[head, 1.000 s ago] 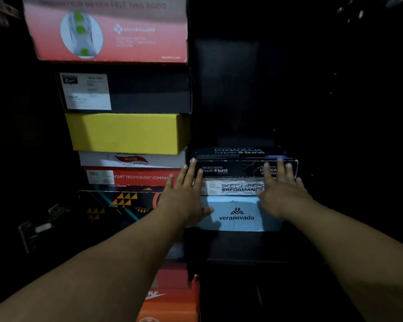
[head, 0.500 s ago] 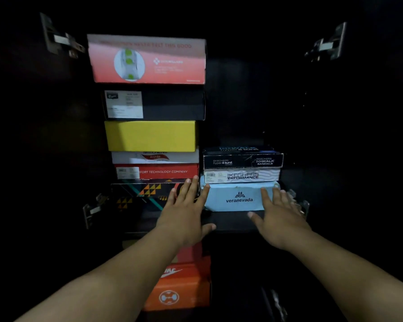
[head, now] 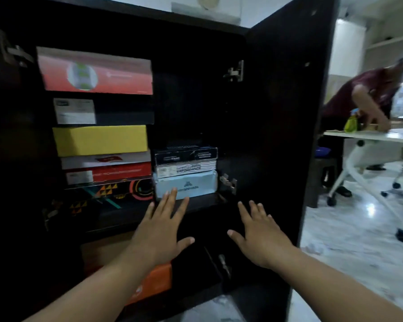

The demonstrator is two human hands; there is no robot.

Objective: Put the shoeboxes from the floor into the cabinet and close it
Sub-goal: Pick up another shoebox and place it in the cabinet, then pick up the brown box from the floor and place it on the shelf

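Although both stacks of shoeboxes already sit on the shelf, I judge the task as only partly finished, because the cabinet is not closed. My left hand [head: 159, 231] is spread wide with straight fingers and holds nothing; its fingertips reach up to the lower edge of the light blue shoebox [head: 186, 185], but I cannot tell if they touch it. My right hand [head: 260, 235] is also open and flat, hanging free in front of the dark space under the shelf, to the right of the left hand.

Above the left hand stands the short stack: the light blue shoebox at the bottom, a white Skechers box [head: 184, 169] on it, and a black Skechers box [head: 185, 155] on top. Up and to the left of the left hand is the tall stack, with a yellow box [head: 100, 140] in its middle and a red box [head: 94, 74] on top. Below the left wrist an orange shoebox [head: 153, 281] lies in the lower compartment.

What is left, I think, is to swing in the right cabinet door [head: 286, 112], which stands wide open just to the right of my right hand. I see no shoebox on the floor [head: 349, 240] in this view, but part of it is hidden.

Far to the right a second person [head: 368, 94] leans over a white bench [head: 382, 135] on wheels, well apart from the door. Nothing seems to block its path.
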